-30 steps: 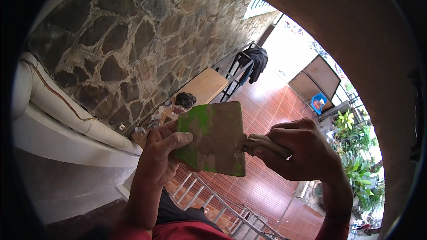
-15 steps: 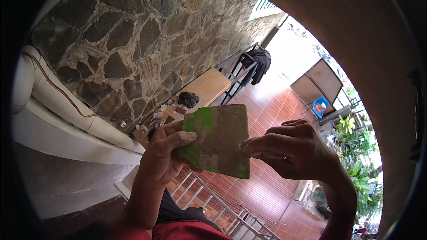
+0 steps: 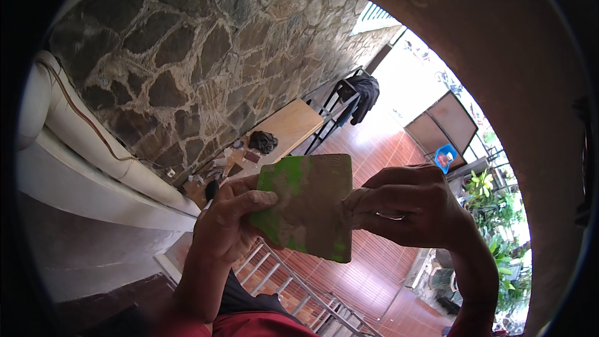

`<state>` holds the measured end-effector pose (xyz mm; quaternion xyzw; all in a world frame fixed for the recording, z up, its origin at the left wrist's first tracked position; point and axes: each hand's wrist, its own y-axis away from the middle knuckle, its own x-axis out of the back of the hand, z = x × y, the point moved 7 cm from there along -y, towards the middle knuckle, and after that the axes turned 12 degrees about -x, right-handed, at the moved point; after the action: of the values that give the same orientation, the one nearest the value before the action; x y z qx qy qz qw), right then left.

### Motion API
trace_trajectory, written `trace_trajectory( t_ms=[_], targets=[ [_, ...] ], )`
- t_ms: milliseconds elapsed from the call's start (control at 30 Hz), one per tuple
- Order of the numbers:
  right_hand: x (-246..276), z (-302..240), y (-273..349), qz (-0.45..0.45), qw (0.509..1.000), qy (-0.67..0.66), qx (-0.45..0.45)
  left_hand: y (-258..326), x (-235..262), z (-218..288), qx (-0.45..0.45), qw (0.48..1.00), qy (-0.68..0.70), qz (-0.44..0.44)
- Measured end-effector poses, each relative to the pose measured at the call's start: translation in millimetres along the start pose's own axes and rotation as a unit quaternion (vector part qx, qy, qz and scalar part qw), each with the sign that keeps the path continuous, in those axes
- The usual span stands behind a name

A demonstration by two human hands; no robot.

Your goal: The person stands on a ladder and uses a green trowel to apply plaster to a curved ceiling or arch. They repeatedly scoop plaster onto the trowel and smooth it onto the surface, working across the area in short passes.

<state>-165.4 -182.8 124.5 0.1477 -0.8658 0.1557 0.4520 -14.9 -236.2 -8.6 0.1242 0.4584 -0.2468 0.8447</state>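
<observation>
Since the frame half a second before, the flat green block (image 3: 304,207) had sunk slightly, while the right hand (image 3: 415,203) hardly shifted. From where I stood, the block was held up in the air between both hands, broad face up. Grey-brown coating (image 3: 327,178) covered most of that face; by my reckoning the bulk was coated, with bare green left from seven to eleven o'clock and in flecks near five. Whether the coating was going on or coming off, I couldn't tell.

At nine o'clock the left hand (image 3: 228,218) gripped the block, thumb over the face. At three the right hand's fingers bunched at its edge; I couldn't tell what they pinched.

Beyond, a wooden table (image 3: 298,122) lay toward twelve, a black bundle (image 3: 262,143) on it, a blue chair (image 3: 442,167) toward two, and a ladder (image 3: 270,273) toward six.
</observation>
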Motion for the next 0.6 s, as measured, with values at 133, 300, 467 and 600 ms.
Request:
trace_trajectory(
  t_ms=[133,300,467,600],
  targets=[
    [-1.5,3.4,1.5,-0.010,0.997,-0.077,-0.020,0.3,2.7,0.6,-0.011,1.000,-0.018,0.015],
    [-3.9,2.7,4.6,-0.026,0.999,-0.035,-0.029,-2.3,0.8,0.8,-0.007,1.000,-0.005,-0.002],
    [-7.0,2.9,1.9,-0.013,1.000,-0.024,-0.001,-1.0,0.1,0.7,-0.008,1.000,-0.018,-0.003],
    [-6.0,-0.2,0.7,0.015,1.000,-0.014,0.013,2.3,-0.1,2.0,-0.004,1.000,-0.011,-0.008]
  ],
)
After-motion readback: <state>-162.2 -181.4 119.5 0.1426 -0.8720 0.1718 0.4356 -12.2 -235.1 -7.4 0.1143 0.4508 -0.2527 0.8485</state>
